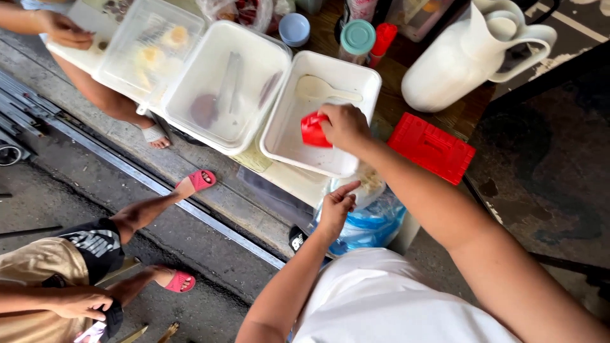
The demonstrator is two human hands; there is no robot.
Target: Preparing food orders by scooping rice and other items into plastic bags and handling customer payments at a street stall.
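View: a head camera looks down over a crowded wooden tabletop (445,121) at the edge of a concrete floor.
Right hand: the right hand (346,126) has its grip clamped on a small red scoop (314,131), tipped down inside an open white tub (368,79), seemingly so that it can dig at the bottom.
Left hand: the left hand (337,206) sits below the tabletop edge, fingers loosely curled and thumb raised, pinching the mouth of a thin clear bag (368,184), apparently to keep it open. I cannot tell how firmly it grips.
Blue bag: a blue plastic bag (372,222) hangs just under the left hand.
White tubs: three in a row; the open tub also holds one pale spoon (318,89), while the middle tub (225,86) and the far-left tub (152,47) wear clear lids, likely to keep the food covered.
Red lid: one flat red lid (432,147) lies to the right of the open tub.
Jug: one white jug (457,57) stands at the back, with a few small jars beside it.
Other people: two; one seated person in pink sandals (202,180) at lower left, and another person's hand (63,30) on a tray at upper left.
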